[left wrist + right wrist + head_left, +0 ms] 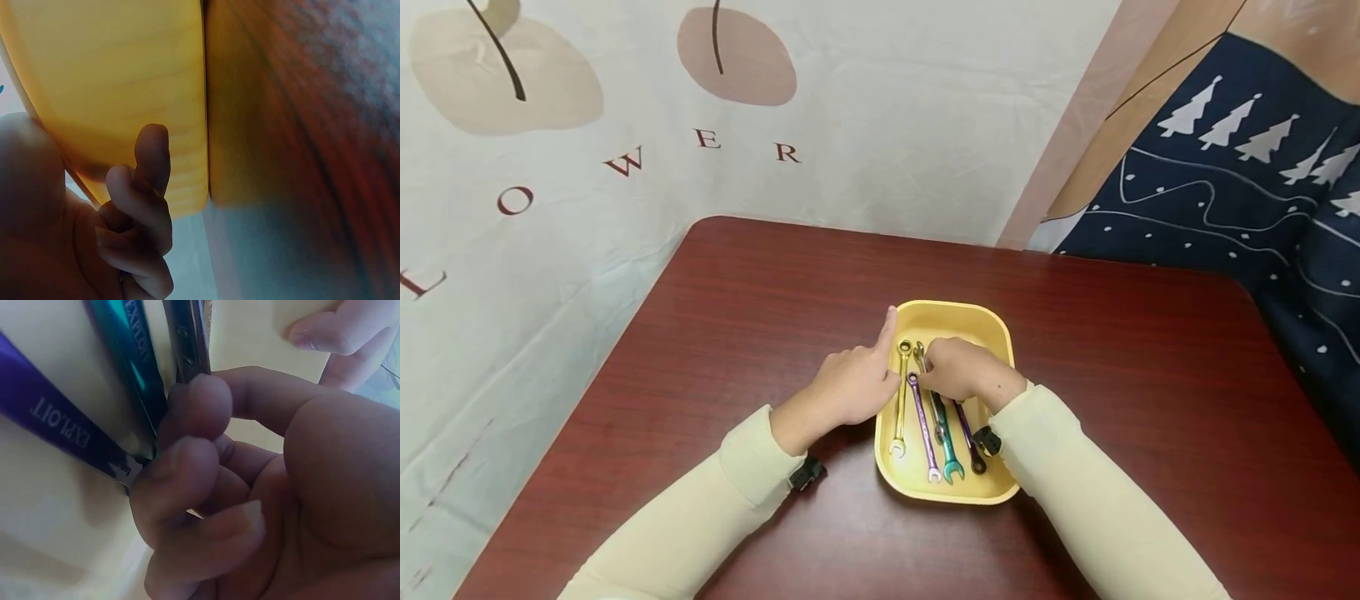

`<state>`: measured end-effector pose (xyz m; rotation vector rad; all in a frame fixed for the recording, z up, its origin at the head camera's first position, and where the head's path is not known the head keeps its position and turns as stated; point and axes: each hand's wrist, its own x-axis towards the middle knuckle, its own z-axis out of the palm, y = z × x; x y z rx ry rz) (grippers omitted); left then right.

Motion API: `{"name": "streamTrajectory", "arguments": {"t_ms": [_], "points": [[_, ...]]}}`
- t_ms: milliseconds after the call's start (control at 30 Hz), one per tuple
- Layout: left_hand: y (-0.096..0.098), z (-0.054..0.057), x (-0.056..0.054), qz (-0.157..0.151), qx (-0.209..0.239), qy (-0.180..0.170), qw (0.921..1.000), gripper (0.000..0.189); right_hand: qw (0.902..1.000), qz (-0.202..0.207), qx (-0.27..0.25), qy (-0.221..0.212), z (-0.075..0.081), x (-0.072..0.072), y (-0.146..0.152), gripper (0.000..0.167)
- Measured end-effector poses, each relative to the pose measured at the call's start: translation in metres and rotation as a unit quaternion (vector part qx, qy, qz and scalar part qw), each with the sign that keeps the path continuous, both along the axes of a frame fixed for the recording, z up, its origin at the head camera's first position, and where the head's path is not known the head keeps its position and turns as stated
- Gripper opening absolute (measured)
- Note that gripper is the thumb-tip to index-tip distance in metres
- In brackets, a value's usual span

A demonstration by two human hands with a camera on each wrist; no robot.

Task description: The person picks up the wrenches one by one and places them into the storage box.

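Note:
A yellow tray (955, 319) holds several combination wrenches lying lengthwise. The left hand (856, 385) grips the tray's left rim, thumb over the edge and index finger stretched along it; its other fingers (147, 212) bend against the outer wall. Inside the tray, the right hand (958, 369) pinches a silver wrench (187, 337) between thumb and curled fingertips. Beside that are a teal wrench (947, 446) and a dark purple wrench (53, 406), both partly hidden by the right hand. Further left lie a light purple wrench (923, 429) and a gold wrench (902, 400).
The tray stands on a dark red-brown table (760, 292). Behind the table hangs a pale cloth (910, 108) with printed letters, and at the right a navy cloth (1210, 183) with white trees.

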<state>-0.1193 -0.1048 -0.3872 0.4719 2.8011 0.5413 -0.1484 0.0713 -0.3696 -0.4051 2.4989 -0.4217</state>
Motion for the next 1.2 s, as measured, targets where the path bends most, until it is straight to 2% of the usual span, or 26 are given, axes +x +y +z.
{"name": "streamTrajectory", "arguments": {"t_ms": [300, 633, 767, 900, 1033, 1133, 1200], "points": [[-0.004, 0.002, 0.0, 0.002, -0.005, 0.001, 1.0, 0.089, 0.9999, -0.008, 0.001, -0.012, 0.0, 0.0, -0.003, 0.037], [-0.006, 0.002, 0.002, 0.002, 0.003, -0.004, 1.0, 0.089, 0.9986, 0.009, 0.05, 0.011, 0.004, 0.002, -0.006, 0.034], [-0.006, 0.003, 0.002, -0.001, 0.005, 0.001, 1.0, 0.089, 0.9983, 0.007, 0.053, 0.022, 0.009, 0.004, -0.006, 0.034], [-0.006, 0.004, 0.003, -0.005, 0.006, 0.01, 0.9999, 0.088, 0.998, 0.002, 0.03, 0.055, 0.017, 0.006, -0.004, 0.036], [-0.008, 0.004, 0.004, 0.0, -0.001, 0.002, 1.0, 0.088, 0.9935, 0.005, -0.001, 0.114, 0.03, 0.011, 0.003, 0.032], [-0.01, 0.004, 0.005, 0.003, -0.013, 0.006, 0.9999, 0.083, 0.9888, -0.009, -0.022, 0.147, 0.043, 0.017, 0.012, 0.024], [-0.014, 0.006, 0.006, 0.007, -0.021, 0.022, 0.9995, 0.079, 0.9858, -0.027, -0.035, 0.162, 0.052, 0.022, 0.021, 0.024]]}}
